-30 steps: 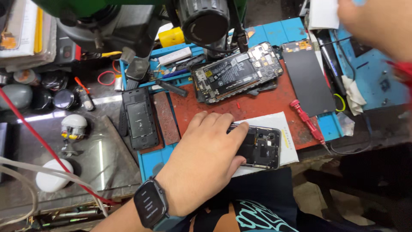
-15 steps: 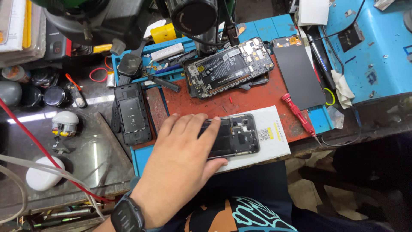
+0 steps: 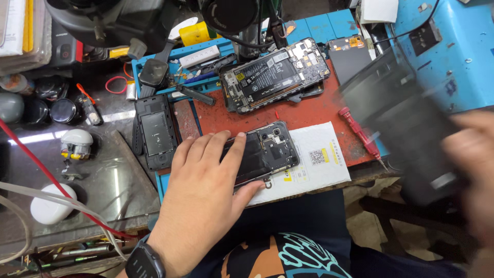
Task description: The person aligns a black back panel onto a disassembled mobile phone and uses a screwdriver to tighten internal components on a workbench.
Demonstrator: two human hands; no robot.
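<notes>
At the nine o'clock edge of the cluttered surface (image 3: pixel 103 185) a white oval earbud case (image 3: pixel 49 206) lay shut, so its contents could not be told. Next to it, toward the centre, a black phone back cover (image 3: pixel 157 131) rested flat. The left hand (image 3: pixel 206 201), a dark watch on its wrist, lay palm-down with fingers spread across the opened black phone with its exposed camera module (image 3: pixel 265 152); its grip was wide and flat, pressing rather than closing. That phone sat at the centre, on a white padded envelope (image 3: pixel 319 164) over the red work mat (image 3: pixel 309 110). To judge by this, steady even pressure through the flat fingers, kept clear of the camera module, would serve the hold best. At twelve o'clock a second opened phone with its black battery showing (image 3: pixel 275 74) lay on the mat; behind it a blue tray (image 3: pixel 309 25) held small tools. A red-handled screwdriver (image 3: pixel 360 134) lay at three o'clock. Farthest right, the right hand (image 3: pixel 473 175) was blurred, holding a dark flat panel (image 3: pixel 406 128); how tightly its grip closed I cannot tell.
</notes>
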